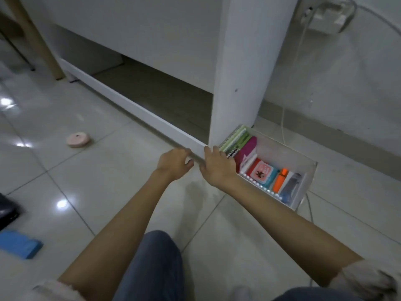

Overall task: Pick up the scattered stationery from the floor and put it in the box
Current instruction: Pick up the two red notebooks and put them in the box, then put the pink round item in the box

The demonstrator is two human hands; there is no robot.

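Box: clear plastic, on the tile floor against the white cabinet post, packed with spiral notebooks, magenta case, orange marker. Right hand rests fingers-extended at the box's left edge, holding nothing. Left hand, left of box, loosely curled, empty. Pink tape roll well left of box.

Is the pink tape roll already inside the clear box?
No, the pink tape roll lies on the floor tiles far to the left, apart from the clear box.
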